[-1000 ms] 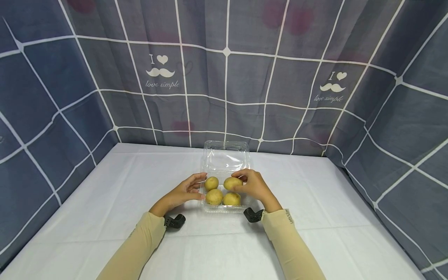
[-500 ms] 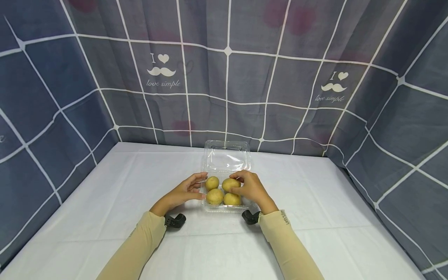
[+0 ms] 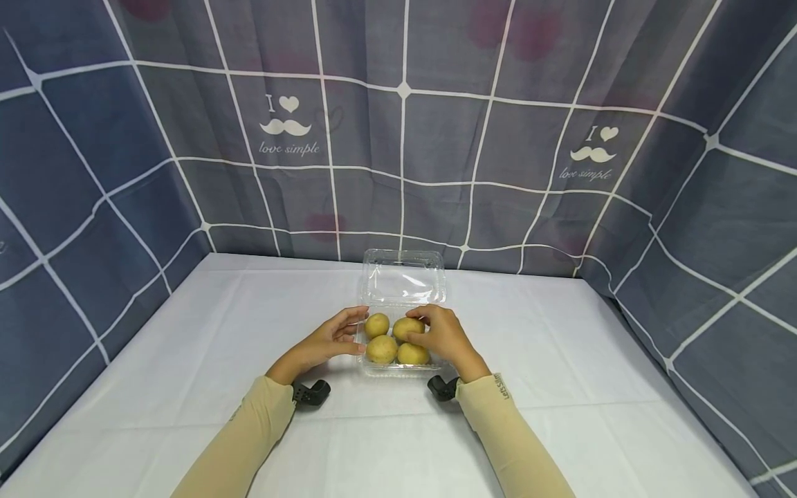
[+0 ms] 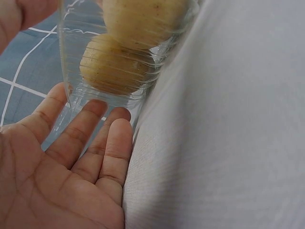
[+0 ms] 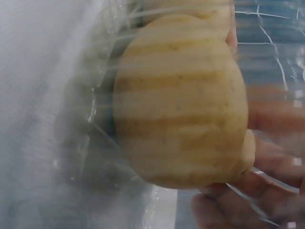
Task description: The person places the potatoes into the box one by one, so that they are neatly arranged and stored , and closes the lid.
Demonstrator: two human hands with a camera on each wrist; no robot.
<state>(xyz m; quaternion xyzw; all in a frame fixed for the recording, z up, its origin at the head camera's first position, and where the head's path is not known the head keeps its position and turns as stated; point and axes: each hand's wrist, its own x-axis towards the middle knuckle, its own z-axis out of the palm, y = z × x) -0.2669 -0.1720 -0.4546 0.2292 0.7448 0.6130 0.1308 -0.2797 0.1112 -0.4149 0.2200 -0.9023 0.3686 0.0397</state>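
A clear plastic clamshell box (image 3: 398,373) holds several potatoes in two rows, its lid (image 3: 403,275) raised at the back. My right hand (image 3: 450,335) pinches the back right potato (image 3: 406,328) between thumb and fingers inside the box. Against the box's left side rests my left hand (image 3: 324,344). In the left wrist view its fingers (image 4: 119,143) are extended at the ribbed wall, with potatoes (image 4: 112,67) showing through. A large potato (image 5: 181,105) fills the right wrist view behind the plastic, partly blurred, and right-hand fingers (image 5: 279,157) lie beyond it.
White cloth (image 3: 349,443) covers the table around the box. A blue-grey curtain (image 3: 367,131) with white grid lines stands behind the table and along both sides. Each wrist carries a black camera mount (image 3: 311,393).
My right hand has shifted slightly left and toward me, bringing the back right potato closer to the others. The left hand and the box stay in place.
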